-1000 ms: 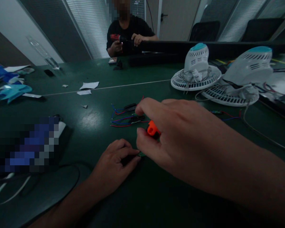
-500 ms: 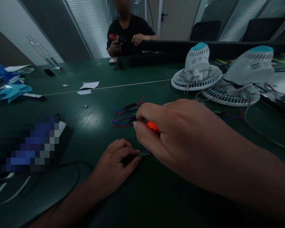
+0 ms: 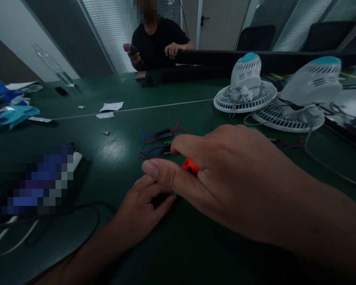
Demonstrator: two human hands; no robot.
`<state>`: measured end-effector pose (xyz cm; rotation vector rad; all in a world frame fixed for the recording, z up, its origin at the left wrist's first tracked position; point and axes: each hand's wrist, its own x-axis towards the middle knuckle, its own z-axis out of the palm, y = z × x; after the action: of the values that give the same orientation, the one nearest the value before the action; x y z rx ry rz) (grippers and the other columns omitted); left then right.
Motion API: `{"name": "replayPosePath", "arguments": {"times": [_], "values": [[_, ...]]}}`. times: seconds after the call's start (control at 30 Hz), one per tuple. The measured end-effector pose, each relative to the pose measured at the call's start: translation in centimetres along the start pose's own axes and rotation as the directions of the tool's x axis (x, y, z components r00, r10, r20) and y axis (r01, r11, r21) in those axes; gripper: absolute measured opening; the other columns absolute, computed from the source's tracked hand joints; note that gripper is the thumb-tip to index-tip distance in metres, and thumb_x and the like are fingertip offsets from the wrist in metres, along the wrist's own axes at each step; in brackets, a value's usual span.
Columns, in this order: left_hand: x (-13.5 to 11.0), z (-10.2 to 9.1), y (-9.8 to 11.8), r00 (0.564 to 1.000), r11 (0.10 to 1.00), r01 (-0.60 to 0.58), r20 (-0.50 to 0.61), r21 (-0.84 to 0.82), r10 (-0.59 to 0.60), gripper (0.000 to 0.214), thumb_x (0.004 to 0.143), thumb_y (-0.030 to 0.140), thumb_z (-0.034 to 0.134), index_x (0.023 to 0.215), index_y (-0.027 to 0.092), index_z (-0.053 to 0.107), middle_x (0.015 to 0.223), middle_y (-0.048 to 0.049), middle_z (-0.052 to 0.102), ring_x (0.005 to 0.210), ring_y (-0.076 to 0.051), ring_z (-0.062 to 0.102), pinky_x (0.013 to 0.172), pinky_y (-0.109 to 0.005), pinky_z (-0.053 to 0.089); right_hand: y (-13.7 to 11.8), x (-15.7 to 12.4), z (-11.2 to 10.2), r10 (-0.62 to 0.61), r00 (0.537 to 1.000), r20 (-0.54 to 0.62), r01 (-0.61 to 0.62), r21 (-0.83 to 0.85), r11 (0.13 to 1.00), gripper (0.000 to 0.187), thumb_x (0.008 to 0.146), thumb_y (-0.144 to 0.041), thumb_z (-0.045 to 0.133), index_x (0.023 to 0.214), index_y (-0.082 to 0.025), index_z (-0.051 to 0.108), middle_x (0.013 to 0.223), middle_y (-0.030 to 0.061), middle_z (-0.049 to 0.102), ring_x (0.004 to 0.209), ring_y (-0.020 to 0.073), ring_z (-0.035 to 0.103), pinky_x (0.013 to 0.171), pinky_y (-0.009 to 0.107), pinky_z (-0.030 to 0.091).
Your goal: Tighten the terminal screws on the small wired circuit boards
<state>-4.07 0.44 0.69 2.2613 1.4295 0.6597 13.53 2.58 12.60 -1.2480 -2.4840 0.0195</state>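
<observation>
My right hand [image 3: 222, 174] hovers over the dark green table [image 3: 195, 245], fingers curled round an orange-tipped tool [image 3: 190, 166] with the thumb stretched out to the left. Just below it, my left hand [image 3: 142, 208] rests on the table and pinches a small dark part with a green circuit board [image 3: 166, 196], mostly hidden by the fingers. Beyond the hands lie small modules with red and blue wires [image 3: 158, 143].
Two white fan assemblies [image 3: 245, 89] [image 3: 302, 99] with teal caps lie at the right, trailing cables. Paper scraps [image 3: 111, 107] and blue gloves [image 3: 8, 113] sit at the left. A black cable loop [image 3: 89, 213] lies near left. A person in black [image 3: 157, 37] sits across holding a tool.
My right hand has shifted left and nearer to me, its thumb now extended above my left hand. The person across has lifted their tool.
</observation>
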Motion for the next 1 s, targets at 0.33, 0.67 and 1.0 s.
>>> {"name": "replayPosePath", "arguments": {"times": [0.33,0.67,1.0], "values": [[-0.07,-0.14,-0.2,0.998,0.997,-0.053,-0.02,0.062,0.054,0.016,0.079,0.029,0.051,0.076,0.021,0.066,0.075,-0.0022,0.063,0.069,-0.018,0.058,0.063,-0.033,0.047,0.26,0.22,0.05,-0.005,0.997,0.072,0.006,-0.012,1.0,0.021,0.082,-0.032,0.046,0.064,-0.024,0.053,0.046,-0.0058,0.039,0.039,0.0106,0.03,0.041,0.026,0.017],[-0.08,-0.05,-0.13,1.0,1.0,0.007,-0.01,-0.003,-0.007,0.013,0.077,0.027,0.054,0.077,0.022,0.066,0.081,-0.0024,0.061,0.077,-0.018,0.057,0.067,-0.032,0.047,0.45,-0.26,0.55,-0.053,0.998,0.034,0.051,0.048,0.998,0.007,0.071,-0.019,0.056,0.076,-0.02,0.051,0.061,-0.0037,0.054,0.057,0.0132,0.049,0.051,0.026,0.029],[-0.21,0.17,-0.4,1.0,0.999,-0.015,-0.024,0.028,0.016,0.013,0.079,0.027,0.051,0.077,0.022,0.063,0.083,-0.0027,0.062,0.077,-0.019,0.057,0.066,-0.033,0.048,-0.25,0.02,-0.24,0.036,0.994,0.102,-0.034,-0.028,0.999,0.033,0.083,-0.048,0.041,0.064,-0.024,0.052,0.053,-0.0032,0.046,0.048,0.013,0.04,0.045,0.027,0.022]]}}
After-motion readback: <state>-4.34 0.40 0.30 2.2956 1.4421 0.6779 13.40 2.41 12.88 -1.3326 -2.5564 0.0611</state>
